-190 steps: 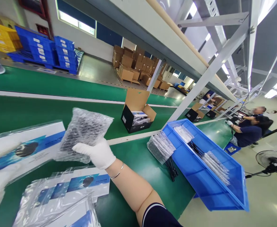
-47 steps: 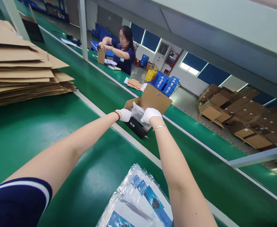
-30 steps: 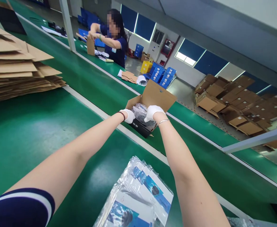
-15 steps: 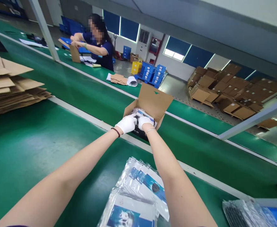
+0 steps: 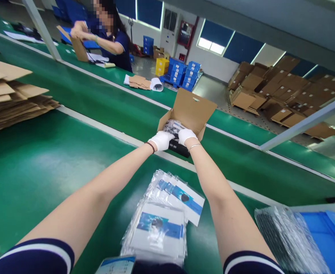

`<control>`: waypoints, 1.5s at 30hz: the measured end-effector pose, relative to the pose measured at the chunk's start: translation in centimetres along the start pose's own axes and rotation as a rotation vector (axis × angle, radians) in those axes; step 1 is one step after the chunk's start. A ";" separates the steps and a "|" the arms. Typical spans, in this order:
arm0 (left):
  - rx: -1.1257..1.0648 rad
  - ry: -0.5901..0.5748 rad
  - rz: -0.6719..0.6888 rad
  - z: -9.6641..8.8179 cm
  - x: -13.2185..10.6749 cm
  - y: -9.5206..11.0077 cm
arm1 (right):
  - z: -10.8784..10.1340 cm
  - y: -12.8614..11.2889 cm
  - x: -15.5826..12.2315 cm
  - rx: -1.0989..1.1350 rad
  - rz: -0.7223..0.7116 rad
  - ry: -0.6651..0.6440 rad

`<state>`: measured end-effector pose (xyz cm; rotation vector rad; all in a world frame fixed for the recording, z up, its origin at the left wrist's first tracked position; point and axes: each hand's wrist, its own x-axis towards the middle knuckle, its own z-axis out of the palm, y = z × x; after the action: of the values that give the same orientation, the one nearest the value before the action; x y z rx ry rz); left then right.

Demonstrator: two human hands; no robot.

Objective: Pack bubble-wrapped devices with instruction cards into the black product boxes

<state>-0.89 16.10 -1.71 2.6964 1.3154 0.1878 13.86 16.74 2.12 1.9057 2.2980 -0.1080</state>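
An open cardboard box stands on the green conveyor with its lid raised at the back. Inside lies clear plastic wrapping around dark contents, partly covered by my hands. My left hand, in a white glove, reaches over the box's front left with its fingers closed at the contents. From the right, my gloved right hand dips in, fingers curled down and largely hidden. What either hand grips cannot be made out. A black printed front panel shows below them. Nearer me lie bagged blue-and-white leaflets in a stack.
Flattened cardboard sheets are piled at left. At lower right are plastic-wrapped items and a blue tray. A co-worker handles a cardboard piece across the conveyor. A slanted metal post rises at right.
The view has tilted down, so the leaflets sit higher in the picture. Both hands remain at the box, their fingers slightly shifted. Less of a white-and-blue printed piece shows inside.
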 end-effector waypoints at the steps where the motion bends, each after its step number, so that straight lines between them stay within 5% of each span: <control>1: -0.003 0.090 0.041 -0.1 -1.0 0.2 | 0.2 0.7 -2.1 0.010 0.020 0.040; 3: -0.033 0.283 0.094 -0.3 -3.8 0.2 | 1.3 2.4 -7.3 0.056 0.071 0.140; 5: -0.097 0.312 0.055 -0.4 -6.9 -0.2 | 3.1 4.0 -13.3 0.172 0.112 0.191; 10: -0.220 -0.097 -0.025 -0.5 -11.9 0.7 | 8.6 4.3 -23.9 0.319 0.082 -0.197; 15: -0.349 -0.263 0.235 -0.2 -12.4 5.1 | 12.0 3.7 -25.4 0.425 0.317 -0.180; 18: -0.416 -0.305 0.351 0.2 -12.2 7.2 | 12.4 4.2 -25.6 0.462 0.327 -0.072; 22: -0.353 -0.452 0.297 1.0 -11.7 9.1 | 12.4 3.7 -25.6 0.346 0.313 -0.062; 26: -0.393 -0.530 0.254 1.9 -10.9 10.5 | 12.6 2.5 -25.3 0.569 0.322 -0.106; 31: -0.718 -0.336 0.226 0.8 -10.2 11.8 | 12.0 2.5 -26.4 0.786 0.307 0.252; 34: -0.789 -0.217 0.114 -0.9 -10.3 11.1 | 10.4 6.2 -28.5 0.623 0.400 0.436; 36: -0.831 -0.105 0.026 -1.7 -10.3 9.8 | 9.3 9.8 -30.9 0.376 0.645 0.509; 40: -0.874 0.053 -0.196 -2.2 -10.3 7.8 | 8.9 14.7 -35.8 -0.069 1.157 0.328; 45: -0.779 0.028 -0.243 -2.5 -10.3 8.7 | 10.8 14.8 -36.8 0.186 1.098 0.052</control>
<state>-0.93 2.83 1.74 1.8779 1.2224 0.5731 35.74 -17.86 -1.88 2.9582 0.9938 -0.1331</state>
